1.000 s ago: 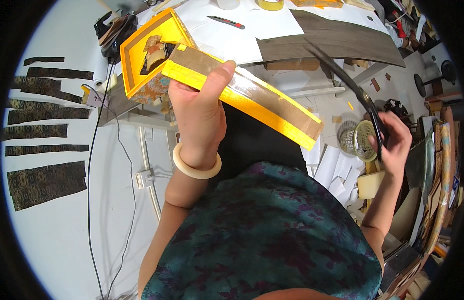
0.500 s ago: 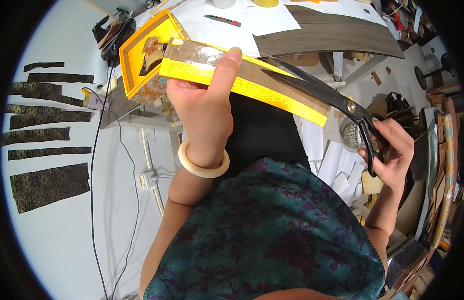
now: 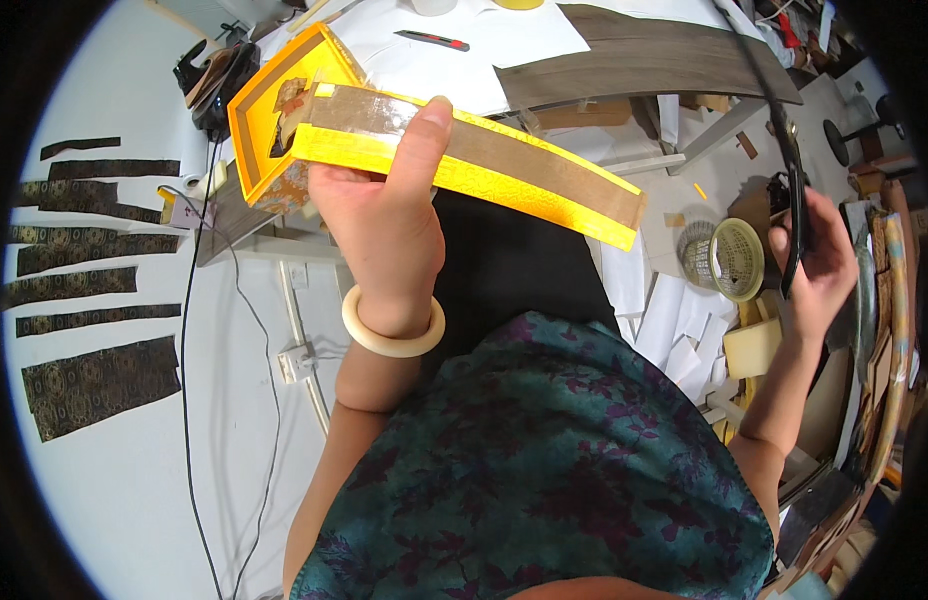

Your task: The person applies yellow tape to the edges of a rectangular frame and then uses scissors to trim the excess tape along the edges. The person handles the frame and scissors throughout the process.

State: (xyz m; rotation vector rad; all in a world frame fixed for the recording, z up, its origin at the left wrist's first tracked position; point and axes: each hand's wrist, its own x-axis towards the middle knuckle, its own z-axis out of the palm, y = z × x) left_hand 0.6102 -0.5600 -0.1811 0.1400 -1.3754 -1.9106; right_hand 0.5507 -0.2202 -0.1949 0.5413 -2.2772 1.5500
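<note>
My left hand (image 3: 384, 200) grips the left part of a long brown board strip (image 3: 544, 165) edged with shiny yellow covering, thumb on top and the other fingers hidden beneath. The strip slants down to the right, and its right end hangs free. Off to the right, my right hand (image 3: 824, 255) is closed round the handles of black scissors (image 3: 781, 130), whose blades point up and away from the strip. Just beyond my left hand stands a yellow open box (image 3: 246, 125) with brown inner edges, a few small items inside it.
On the white-covered table lies a red-and-black utility knife (image 3: 434, 41) near a dark wood-look board (image 3: 644, 60). A greenish wire basket (image 3: 736, 260) stands on the floor at right beside white paper scraps (image 3: 674, 320). Dark patterned strips (image 3: 99, 375) hang on the left wall.
The scissors have left the strip, swinging up and to the right with my right hand. A small yellow sliver now shows near the basket. My left hand and the strip shifted slightly left.
</note>
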